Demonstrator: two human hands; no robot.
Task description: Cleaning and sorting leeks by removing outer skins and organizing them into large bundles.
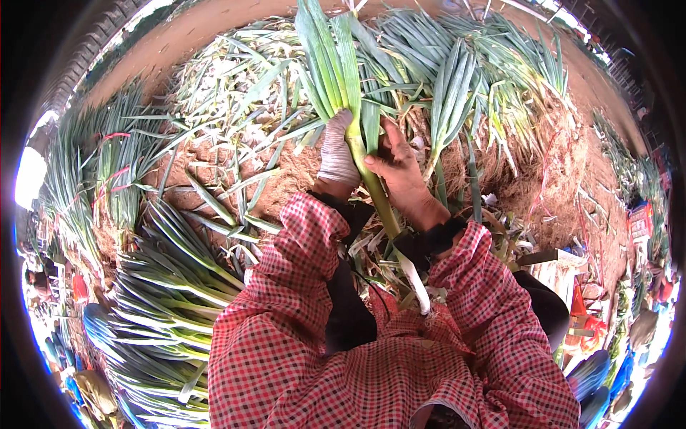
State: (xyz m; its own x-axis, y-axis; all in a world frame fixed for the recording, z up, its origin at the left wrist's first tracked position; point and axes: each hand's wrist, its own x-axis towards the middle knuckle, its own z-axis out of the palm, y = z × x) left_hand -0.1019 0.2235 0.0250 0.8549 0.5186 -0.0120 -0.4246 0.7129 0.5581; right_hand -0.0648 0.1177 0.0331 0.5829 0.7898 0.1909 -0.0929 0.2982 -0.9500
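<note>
A long green onion [375, 189] slants across the middle, its leaves pointing away from me and its white root end down near my lap. My left hand [338, 154], in a pale striped glove, is closed around the stalk where the leaves fan out. Bare and just to the right, my right hand [404, 171] has its fingers bent, with the thumb against the stalk beside a loose-looking green leaf [370, 125]. Part of its grip is hidden behind the fingers. Red checked sleeves cover both forearms.
Trimmed leaves [243, 93] form a pile at the far left of centre. Untrimmed green onions [493, 93] with soil on their roots lie far right. Cleaned stalks [171, 307] are stacked at my left, below tied bundles [107, 171]. A crate [554, 275] stands at right.
</note>
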